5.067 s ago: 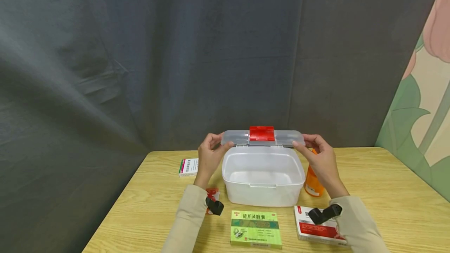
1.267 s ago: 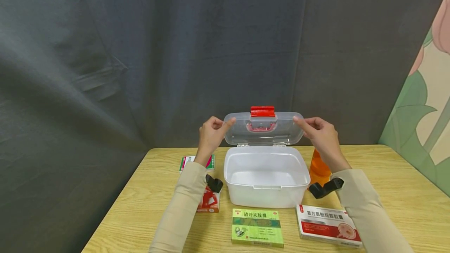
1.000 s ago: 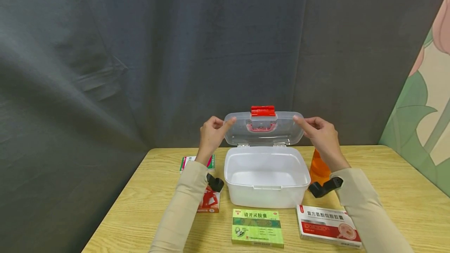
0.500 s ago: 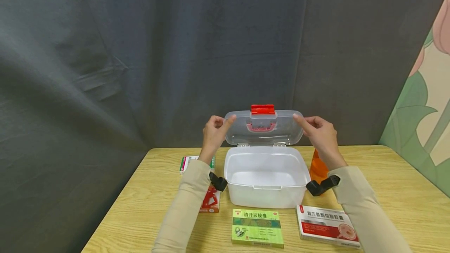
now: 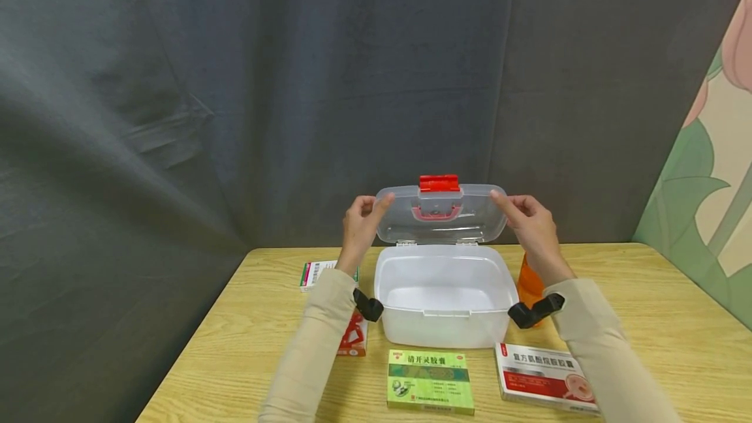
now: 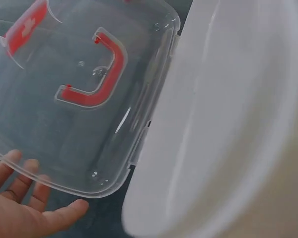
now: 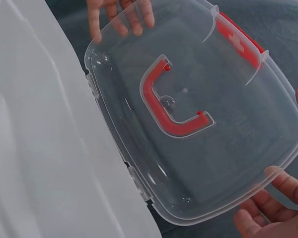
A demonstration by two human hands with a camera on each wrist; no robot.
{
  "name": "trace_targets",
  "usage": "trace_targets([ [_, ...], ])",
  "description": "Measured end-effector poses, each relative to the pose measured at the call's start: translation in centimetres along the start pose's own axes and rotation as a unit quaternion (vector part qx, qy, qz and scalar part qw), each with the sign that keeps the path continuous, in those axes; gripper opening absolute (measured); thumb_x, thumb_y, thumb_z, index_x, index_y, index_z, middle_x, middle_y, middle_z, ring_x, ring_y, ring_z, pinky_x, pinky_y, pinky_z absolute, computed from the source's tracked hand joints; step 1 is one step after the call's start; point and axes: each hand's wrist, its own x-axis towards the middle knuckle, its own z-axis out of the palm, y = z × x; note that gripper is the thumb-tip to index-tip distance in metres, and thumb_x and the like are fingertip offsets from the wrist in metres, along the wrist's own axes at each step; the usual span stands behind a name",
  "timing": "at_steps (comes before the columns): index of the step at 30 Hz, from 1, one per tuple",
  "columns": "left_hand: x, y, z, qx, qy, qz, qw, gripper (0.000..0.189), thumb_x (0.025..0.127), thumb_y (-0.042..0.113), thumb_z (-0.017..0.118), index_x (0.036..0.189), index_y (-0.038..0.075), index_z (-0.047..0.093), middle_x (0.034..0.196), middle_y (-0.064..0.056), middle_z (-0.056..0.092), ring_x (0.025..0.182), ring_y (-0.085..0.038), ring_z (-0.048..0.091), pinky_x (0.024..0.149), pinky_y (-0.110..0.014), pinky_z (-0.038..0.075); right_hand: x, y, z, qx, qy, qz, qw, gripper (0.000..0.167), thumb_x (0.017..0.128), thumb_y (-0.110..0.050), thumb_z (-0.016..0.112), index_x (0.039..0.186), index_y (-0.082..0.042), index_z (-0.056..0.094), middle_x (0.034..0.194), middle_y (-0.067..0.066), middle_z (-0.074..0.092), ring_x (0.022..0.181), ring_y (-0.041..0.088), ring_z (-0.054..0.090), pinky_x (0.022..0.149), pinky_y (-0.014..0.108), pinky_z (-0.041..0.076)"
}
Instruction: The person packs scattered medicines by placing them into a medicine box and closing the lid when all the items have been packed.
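A white plastic box (image 5: 443,328) stands with its clear lid (image 5: 405,217) raised upright on the rear hinges. The lid has a red latch (image 5: 439,183) at its top edge and a red handle (image 7: 161,111). My left hand (image 5: 358,230) holds the lid's left edge, thumb in front and fingers behind; in the left wrist view its spread fingers (image 6: 20,186) lie along the clear rim. On the opposite side my right hand (image 5: 534,230) holds the right edge the same way, its fingers (image 7: 278,203) at the rim. The box's inside is bare white.
A green medicine box (image 5: 430,380) lies before the white box, a white-and-red one (image 5: 546,377) to its right. A red box (image 5: 354,335) and a white-and-green box (image 5: 317,273) lie left, partly behind my arm. An orange bottle (image 5: 530,286) stands right, partly hidden. A dark curtain (image 5: 352,83) hangs behind.
Over the earlier frames the lid has swung up and back to upright in both hands. In the last second it has barely moved, while both wrists have drifted slightly inward.
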Motion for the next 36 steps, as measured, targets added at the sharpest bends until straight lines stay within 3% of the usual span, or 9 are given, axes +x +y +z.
trace_targets([
  [5,-0.1,-0.5,0.4,-0.023,0.008,0.006,0.9997,0.052,0.082,0.055,0.068,0.103,0.007,0.065,0.095,-0.003,0.062,0.085,-0.016,0.055,0.073,-0.031,0.047,0.1,0.4,0.4,0.085,-0.021,0.0,0.9962,0.046,0.09,-0.053,0.06,0.107,-0.012,0.049,0.112,0.005,0.046,0.113,0.028,0.044,0.108,0.045,0.034],
  [9,-0.1,-0.7,0.5,-0.023,0.009,0.01,0.9996,0.054,0.082,0.059,0.067,0.104,0.009,0.064,0.099,-0.004,0.062,0.078,-0.016,0.056,0.064,-0.031,0.05,0.1,0.7,0.7,0.137,-0.037,0.019,0.9897,0.041,0.092,-0.052,0.058,0.107,-0.016,0.047,0.12,0.011,0.045,0.126,0.037,0.039,0.11,0.051,0.026],
  [12,-0.1,-0.9,0.4,-0.049,-0.001,0.002,0.9988,0.052,0.085,0.057,0.066,0.105,0.009,0.065,0.102,-0.007,0.062,0.081,-0.019,0.059,0.065,-0.037,0.056,0.0,0.8,0.7,0.169,-0.053,0.045,0.9831,0.05,0.093,-0.055,0.054,0.117,-0.012,0.046,0.133,0.019,0.039,0.132,0.043,0.033,0.111,0.051,0.023],
  [15,-0.1,-1.1,0.3,-0.089,-0.017,-0.011,0.9959,0.048,0.09,0.049,0.064,0.109,0.005,0.066,0.106,-0.012,0.063,0.094,-0.025,0.062,0.073,-0.045,0.057,0.0,1.0,0.7,0.177,-0.07,0.071,0.9792,0.072,0.093,-0.061,0.047,0.137,-0.005,0.036,0.141,0.022,0.032,0.129,0.047,0.034,0.111,0.05,0.025],
  [18,-0.1,-1.4,0.2,-0.125,-0.029,-0.022,0.9915,0.049,0.094,0.043,0.061,0.113,-0.002,0.064,0.115,-0.018,0.063,0.107,-0.031,0.061,0.082,-0.049,0.054,0.0,1.2,0.6,0.168,-0.079,0.087,0.9788,0.085,0.092,-0.065,0.044,0.148,-0.004,0.025,0.137,0.019,0.036,0.119,0.042,0.045,0.106,0.042,0.037],
  [23,-0.3,-2.2,0.2,-0.161,-0.028,-0.046,0.9855,0.049,0.098,0.038,0.057,0.116,-0.007,0.062,0.117,-0.022,0.062,0.109,-0.035,0.06,0.088,-0.045,0.052,0.3,1.6,0.5,0.181,-0.08,0.096,0.9754,0.08,0.092,-0.064,0.046,0.146,-0.006,0.032,0.12,0.007,0.045,0.095,0.023,0.058,0.086,0.026,0.051],
  [30,-0.4,-2.6,0.3,-0.18,-0.022,-0.066,0.9811,0.049,0.098,0.038,0.056,0.115,-0.008,0.063,0.111,-0.022,0.063,0.105,-0.034,0.061,0.09,-0.043,0.051,0.3,1.9,0.5,0.179,-0.085,0.091,0.9758,0.086,0.091,-0.066,0.045,0.149,-0.005,0.029,0.125,0.01,0.042,0.1,0.024,0.052,0.09,0.023,0.049],
  [36,-0.3,-2.5,0.1,-0.185,-0.036,-0.07,0.9796,0.053,0.099,0.04,0.055,0.12,-0.009,0.06,0.117,-0.027,0.059,0.111,-0.039,0.057,0.094,-0.046,0.048,0.4,2.0,0.6,0.17,-0.083,0.085,0.9783,0.087,0.09,-0.069,0.045,0.146,-0.003,0.033,0.125,0.011,0.042,0.1,0.024,0.051,0.089,0.021,0.049],
])
